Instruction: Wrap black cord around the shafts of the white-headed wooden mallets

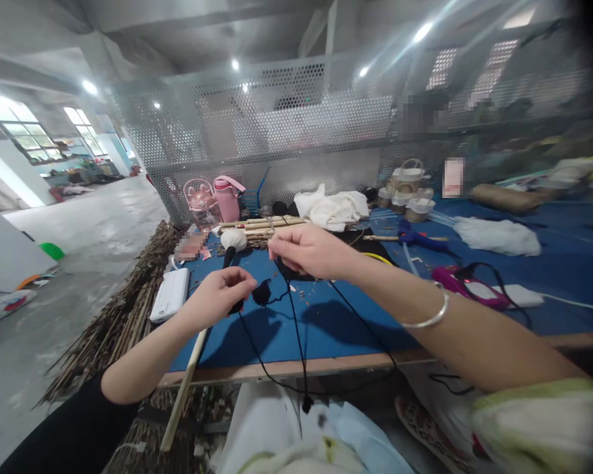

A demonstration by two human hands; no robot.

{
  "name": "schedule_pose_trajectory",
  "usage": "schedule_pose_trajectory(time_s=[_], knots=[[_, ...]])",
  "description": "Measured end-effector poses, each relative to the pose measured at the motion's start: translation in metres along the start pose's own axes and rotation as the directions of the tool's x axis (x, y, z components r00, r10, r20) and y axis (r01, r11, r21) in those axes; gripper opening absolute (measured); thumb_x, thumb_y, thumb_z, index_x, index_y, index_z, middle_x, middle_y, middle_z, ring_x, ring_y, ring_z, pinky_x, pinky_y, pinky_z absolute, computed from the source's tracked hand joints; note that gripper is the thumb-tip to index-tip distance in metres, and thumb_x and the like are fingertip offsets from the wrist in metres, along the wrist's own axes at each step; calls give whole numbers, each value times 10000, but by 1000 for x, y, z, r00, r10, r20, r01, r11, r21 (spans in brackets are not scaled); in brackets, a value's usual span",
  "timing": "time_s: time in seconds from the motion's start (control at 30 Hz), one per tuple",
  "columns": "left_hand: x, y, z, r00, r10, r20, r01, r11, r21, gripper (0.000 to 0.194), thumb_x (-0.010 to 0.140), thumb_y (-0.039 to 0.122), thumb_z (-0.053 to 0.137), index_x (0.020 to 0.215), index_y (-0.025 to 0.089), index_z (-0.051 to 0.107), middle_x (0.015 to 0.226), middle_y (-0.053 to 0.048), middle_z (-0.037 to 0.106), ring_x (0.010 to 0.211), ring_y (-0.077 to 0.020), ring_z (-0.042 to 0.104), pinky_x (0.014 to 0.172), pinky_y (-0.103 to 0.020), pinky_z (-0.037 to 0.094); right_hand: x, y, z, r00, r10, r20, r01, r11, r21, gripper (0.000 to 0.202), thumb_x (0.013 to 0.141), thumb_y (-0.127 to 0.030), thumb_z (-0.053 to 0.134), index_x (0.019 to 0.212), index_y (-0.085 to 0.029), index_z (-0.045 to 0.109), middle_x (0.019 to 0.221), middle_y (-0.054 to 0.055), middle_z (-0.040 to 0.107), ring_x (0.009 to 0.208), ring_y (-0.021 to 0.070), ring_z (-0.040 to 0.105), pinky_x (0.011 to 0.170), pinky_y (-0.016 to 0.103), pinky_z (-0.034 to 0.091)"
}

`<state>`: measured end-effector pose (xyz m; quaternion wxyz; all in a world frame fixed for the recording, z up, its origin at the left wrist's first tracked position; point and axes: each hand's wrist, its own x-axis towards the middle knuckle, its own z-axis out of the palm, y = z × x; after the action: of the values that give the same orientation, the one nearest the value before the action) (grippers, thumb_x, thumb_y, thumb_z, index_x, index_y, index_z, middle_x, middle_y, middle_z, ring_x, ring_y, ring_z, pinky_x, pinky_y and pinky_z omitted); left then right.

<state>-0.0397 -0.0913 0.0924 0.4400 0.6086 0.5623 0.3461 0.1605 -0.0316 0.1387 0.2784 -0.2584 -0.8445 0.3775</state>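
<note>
Over the blue tabletop, my left hand has its fingers closed near a black item; what they grip is hard to make out. My right hand is closed in a pinch, higher and to the right, with a bangle on the wrist. Black cord hangs from near my right hand over the table's front edge. A small black clump lies between the hands. Beside my left hand, a light wooden stick juts past the edge. A white ball sits on a black handle behind my left hand.
A white box-like device is at the left edge, beside bundled twigs. Pink bottles and white cloth stand at the back. On the right are a blue glue gun, a magenta device and a brown roll.
</note>
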Motion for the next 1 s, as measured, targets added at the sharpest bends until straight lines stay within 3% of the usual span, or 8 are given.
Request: schedule_pose_trajectory(time_s=[0.23, 0.37, 0.47, 0.57, 0.63, 0.73, 0.93, 1.0], knots=[[-4, -12, 5, 967, -98, 237, 94, 995, 28, 485, 709, 370, 572, 1139, 153, 521, 589, 14, 557, 451, -113, 518, 387, -191, 340, 32, -35, -28, 988, -112, -103, 134, 963, 235, 313, 935, -369, 338, 790, -132, 484, 585, -42, 470, 446, 15, 457, 448, 124, 335], [-2, -20, 2, 985, -131, 108, 122, 989, 85, 459, 707, 375, 559, 1106, 156, 499, 608, 18, 566, 441, -116, 519, 376, -192, 330, 41, -24, -31, 993, -79, -85, 85, 993, 79, 313, 930, -359, 346, 800, -129, 513, 597, -23, 507, 472, 31, 477, 464, 141, 344], [-4, -29, -11, 996, -88, -21, 90, 992, 91, 416, 717, 395, 565, 1056, 163, 497, 544, 44, 528, 414, -108, 486, 383, -192, 325, 32, 2, -28, 995, 85, 60, -73, 982, -176, 320, 896, -368, 399, 759, -132, 566, 597, 7, 551, 504, 77, 507, 506, 198, 375], [-14, -32, -23, 990, -31, -141, 39, 998, 54, 361, 736, 426, 570, 995, 184, 500, 501, 71, 473, 387, -83, 418, 384, -180, 300, 14, 25, -20, 920, 292, 261, -128, 854, -504, 242, 808, -360, 532, 750, -146, 629, 685, 50, 613, 620, 148, 567, 593, 259, 392], [-22, -30, -24, 984, -32, -173, 31, 999, -7, 343, 737, 431, 585, 964, 190, 498, 510, 71, 467, 396, -74, 409, 393, -172, 300, 2, 34, -11, 893, 345, 289, -75, 747, -661, 232, 740, -359, 613, 844, -155, 652, 825, 88, 637, 763, 203, 588, 647, 277, 391], [-30, -24, -17, 984, -82, -155, 58, 986, -155, 297, 740, 438, 587, 865, 184, 495, 514, 61, 468, 393, -73, 411, 382, -169, 298, -8, 38, 7, 935, 249, 252, 13, 687, -726, 351, 739, -380, 615, 1013, -161, 621, 1000, 127, 611, 922, 247, 561, 711, 287, 388], [-22, -21, -4, 968, -224, -108, 97, 738, -668, 189, 730, 322, 561, 833, 166, 534, 697, -10, 564, 614, -130, 558, 485, -217, 439, -16, 41, 45, 909, 143, 392, 98, 840, -534, 334, 738, -330, 632, 1042, -196, 600, 908, 63, 634, 789, 178, 573, 628, 234, 367], [-18, -22, -1, 958, -271, -96, 103, 634, -767, 165, 713, 241, 547, 858, 163, 539, 750, -31, 585, 684, -145, 581, 572, -252, 484, -18, 44, 55, 936, 121, 330, 42, 894, -446, 383, 712, -342, 659, 1050, -182, 579, 870, 53, 627, 751, 162, 562, 608, 227, 364]])
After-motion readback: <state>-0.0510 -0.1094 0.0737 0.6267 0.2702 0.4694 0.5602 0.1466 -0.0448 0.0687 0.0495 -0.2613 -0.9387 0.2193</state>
